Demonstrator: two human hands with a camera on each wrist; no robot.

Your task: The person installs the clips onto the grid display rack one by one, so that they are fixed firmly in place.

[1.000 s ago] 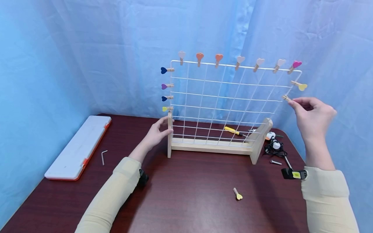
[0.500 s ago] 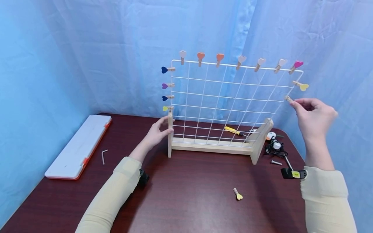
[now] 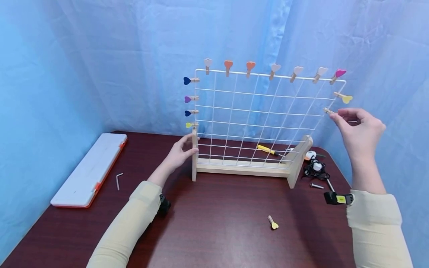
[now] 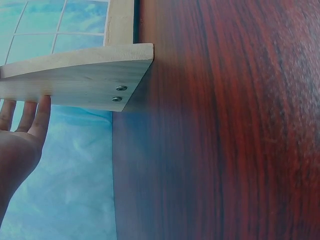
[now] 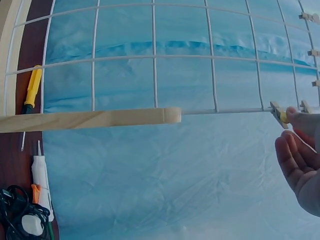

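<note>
A white wire grid [image 3: 249, 111] stands in a wooden stand [image 3: 242, 169], with heart-topped clothespins along its top and both sides. My right hand [image 3: 363, 132] pinches a small wooden clothespin [image 3: 328, 111] at the grid's right edge, below a yellow-heart clothespin [image 3: 346, 99]. In the right wrist view, a bit of yellow shows on the pinched clothespin [image 5: 281, 116] by the thumb, and its tip meets the wire. My left hand [image 3: 179, 154] holds the stand's left side panel [image 4: 80, 80], thumb at the front and fingers reaching behind. Another yellow-heart clothespin [image 3: 273, 223] lies on the table.
To the left lie a white case with orange trim [image 3: 92, 169] and a hex key [image 3: 118, 181]. Behind the grid is a yellow screwdriver [image 3: 266, 149]. Black cable [image 3: 315, 169] and a bolt [image 3: 316, 186] lie right of the stand. Blue curtain [image 3: 151, 74] surrounds the table.
The view shifts slightly. The right hand stays at the grid's right edge, and the pinched clothespin turns a little to point left at the wire. The left hand keeps its place on the panel.
</note>
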